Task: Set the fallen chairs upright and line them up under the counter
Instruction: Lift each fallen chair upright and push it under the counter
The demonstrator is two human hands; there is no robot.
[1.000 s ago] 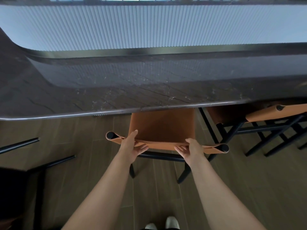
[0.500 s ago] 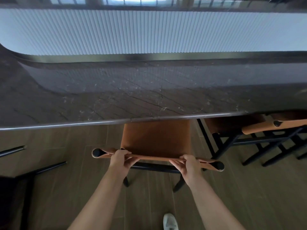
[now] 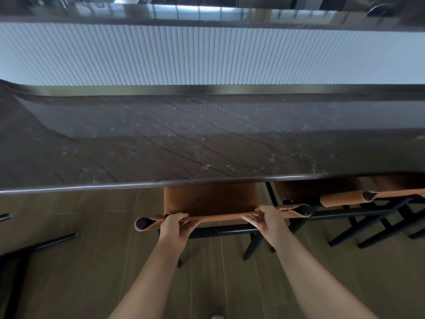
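Note:
An upright chair [image 3: 210, 200] with an orange leather seat and black frame stands in front of me, its seat partly under the dark stone counter [image 3: 184, 148]. My left hand [image 3: 174, 225] grips the top of its backrest near the left end. My right hand [image 3: 268, 218] grips the same backrest near the right end. A second orange chair [image 3: 340, 198] stands upright to the right, tucked under the counter edge, its backrest end close to the first chair's.
Black legs of another chair [image 3: 39, 244] lie low at the left on the wooden floor [image 3: 96, 261]. A white fluted panel [image 3: 207, 54] runs along the far side of the counter. The tip of my shoe [image 3: 217, 317] shows at the bottom.
The chair has slid further under the counter and to the right, closer to the second chair. Both hands kept their grip on the backrest. My view shifted forward.

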